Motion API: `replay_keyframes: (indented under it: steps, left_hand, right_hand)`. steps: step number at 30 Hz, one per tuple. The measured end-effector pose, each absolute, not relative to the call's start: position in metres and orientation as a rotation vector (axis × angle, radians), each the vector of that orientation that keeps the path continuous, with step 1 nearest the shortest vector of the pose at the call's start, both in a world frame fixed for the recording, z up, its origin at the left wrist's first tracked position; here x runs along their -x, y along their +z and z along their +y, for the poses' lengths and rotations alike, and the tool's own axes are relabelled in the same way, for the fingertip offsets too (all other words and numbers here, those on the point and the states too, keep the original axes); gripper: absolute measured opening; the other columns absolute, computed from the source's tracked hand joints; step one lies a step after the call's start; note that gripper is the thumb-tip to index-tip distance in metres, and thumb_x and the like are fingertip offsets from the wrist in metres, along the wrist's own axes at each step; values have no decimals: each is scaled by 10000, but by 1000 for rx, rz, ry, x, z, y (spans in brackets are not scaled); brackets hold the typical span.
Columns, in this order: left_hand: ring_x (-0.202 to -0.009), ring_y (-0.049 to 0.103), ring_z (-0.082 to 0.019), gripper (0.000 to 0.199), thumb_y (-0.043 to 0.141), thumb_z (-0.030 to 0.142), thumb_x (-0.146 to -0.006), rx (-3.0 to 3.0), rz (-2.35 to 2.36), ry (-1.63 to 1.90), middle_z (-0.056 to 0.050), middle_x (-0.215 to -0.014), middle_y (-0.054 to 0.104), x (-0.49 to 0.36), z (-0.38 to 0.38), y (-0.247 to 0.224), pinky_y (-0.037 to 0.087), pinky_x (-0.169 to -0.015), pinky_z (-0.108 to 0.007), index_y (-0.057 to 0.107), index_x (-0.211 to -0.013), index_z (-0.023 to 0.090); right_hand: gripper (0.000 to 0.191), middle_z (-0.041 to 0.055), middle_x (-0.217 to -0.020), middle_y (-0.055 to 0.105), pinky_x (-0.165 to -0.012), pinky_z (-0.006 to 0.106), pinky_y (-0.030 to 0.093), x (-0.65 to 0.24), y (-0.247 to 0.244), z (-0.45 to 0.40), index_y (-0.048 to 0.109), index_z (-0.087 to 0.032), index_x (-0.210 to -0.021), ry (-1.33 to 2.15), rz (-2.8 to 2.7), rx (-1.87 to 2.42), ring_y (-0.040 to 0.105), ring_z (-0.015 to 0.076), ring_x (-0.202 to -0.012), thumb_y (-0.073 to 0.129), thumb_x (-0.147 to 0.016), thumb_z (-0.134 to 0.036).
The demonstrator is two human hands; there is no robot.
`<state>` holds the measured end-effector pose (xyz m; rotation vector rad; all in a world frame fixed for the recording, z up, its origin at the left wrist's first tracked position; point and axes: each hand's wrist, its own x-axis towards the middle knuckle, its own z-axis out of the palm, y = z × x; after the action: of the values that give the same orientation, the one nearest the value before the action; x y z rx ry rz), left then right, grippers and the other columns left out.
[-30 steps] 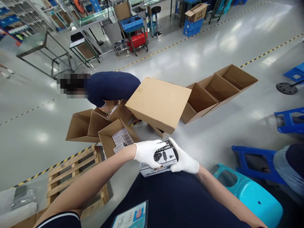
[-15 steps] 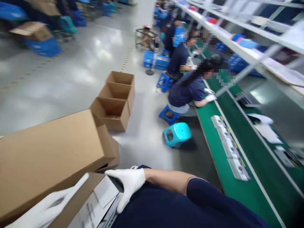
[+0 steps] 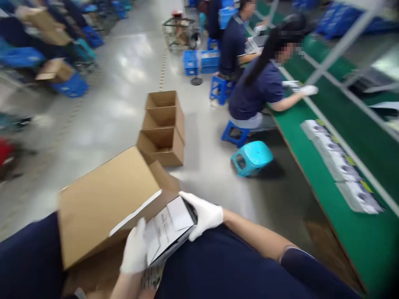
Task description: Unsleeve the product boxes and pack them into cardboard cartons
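A white printed box [image 3: 166, 230] with a dark edge is held between both hands, tilted and close against my body. My left hand [image 3: 134, 250], in a white glove, grips its near left end. My right hand [image 3: 204, 214], gloved too, wraps round its far right end, thumb on the near side. Folded white paper pieces appear on its top face. Just beyond it a large cardboard carton [image 3: 106, 203] has a raised flap, with a pale strip along the edge next to my left hand. The box's underside is hidden.
Open cardboard cartons [image 3: 160, 143] stand in a row on the floor ahead. A turquoise stool [image 3: 254, 157] is right of them. Co-workers sit at a green workbench [image 3: 311, 153], where white device parts [image 3: 343, 166] lie lined up. Blue crates [image 3: 208, 61] stand farther back.
The view has swung, so the surroundings shift. My left hand has moved from the far lower left to the box's near end. My right hand still grips the other end.
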<state>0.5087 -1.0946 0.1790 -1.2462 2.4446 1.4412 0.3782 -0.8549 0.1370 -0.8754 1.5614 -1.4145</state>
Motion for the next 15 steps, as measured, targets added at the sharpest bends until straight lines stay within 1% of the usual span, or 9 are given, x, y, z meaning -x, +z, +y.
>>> replay_keyframes:
  steps: [1, 2, 4, 5, 7, 9, 11, 13, 15]
  left_hand:
    - [-1045, 697, -314, 419, 601, 554, -952, 1411, 2414, 1485, -117, -1001, 755, -521, -1095, 175, 579, -904, -436, 700, -981, 148]
    - [-1025, 704, -327, 435, 601, 582, -930, 1551, 2381, 1572, -122, -940, 764, -532, -1093, 172, 580, -895, -430, 698, -922, 159]
    - [-986, 713, -316, 415, 639, 580, -890, 1702, 2358, 1821, -118, -919, 769, -545, -1085, 167, 577, -903, -419, 699, -894, 169]
    - [-967, 715, -300, 384, 664, 554, -879, 1708, 2384, 1911, -112, -937, 769, -549, -1080, 165, 575, -908, -412, 706, -902, 173]
    - [-940, 713, -276, 307, 711, 477, -854, 1699, 2447, 1982, -102, -969, 763, -555, -1072, 166, 576, -898, -392, 717, -932, 179]
    - [-934, 708, -266, 246, 735, 392, -829, 1771, 2454, 1993, -94, -978, 757, -563, -1067, 169, 575, -880, -376, 716, -958, 183]
    - [-941, 705, -262, 204, 723, 332, -821, 1911, 2417, 1995, -84, -979, 758, -575, -1066, 171, 570, -878, -368, 711, -966, 188]
    - [-927, 710, -267, 189, 690, 328, -836, 2095, 2304, 1958, -84, -959, 767, -590, -1069, 169, 570, -863, -367, 716, -951, 180]
    - [-920, 718, -288, 233, 676, 357, -845, 2252, 2113, 1934, -106, -950, 783, -604, -1074, 165, 577, -827, -370, 728, -940, 150]
  right_hand:
    - [1555, 174, -1707, 199, -1281, 527, 202, -378, 134, -859, 113, -274, -1671, -1410, 1495, 863, 207, 397, -1569, 1012, -431, -545]
    - [1493, 168, -1708, 200, -1276, 537, 217, -376, 132, -865, 101, -276, -1672, -1404, 1403, 838, 213, 389, -1568, 989, -505, -558]
    - [1305, 153, -1697, 244, -1252, 535, 289, -371, 131, -884, 111, -279, -1668, -1371, 1209, 776, 297, 367, -1543, 909, -675, -566]
    - [1230, 145, -1686, 278, -1242, 525, 318, -370, 133, -896, 128, -281, -1665, -1338, 1161, 750, 335, 356, -1528, 881, -729, -544]
    - [1182, 132, -1651, 353, -1245, 518, 326, -374, 138, -921, 155, -282, -1657, -1260, 1243, 711, 354, 353, -1518, 881, -743, -469]
    - [1154, 126, -1608, 421, -1266, 532, 283, -384, 142, -944, 172, -273, -1652, -1150, 1475, 707, 326, 361, -1529, 869, -738, -384]
    - [1007, 111, -1569, 474, -1273, 548, 256, -392, 143, -960, 210, -269, -1644, -1015, 1607, 741, 320, 358, -1530, 761, -803, -325]
    - [845, 77, -1563, 491, -1271, 528, 267, -390, 141, -970, 266, -280, -1629, -926, 1522, 833, 348, 337, -1518, 619, -861, -281]
    - [764, 48, -1587, 471, -1254, 497, 311, -377, 141, -980, 313, -278, -1611, -906, 1303, 910, 386, 321, -1494, 537, -881, -279]
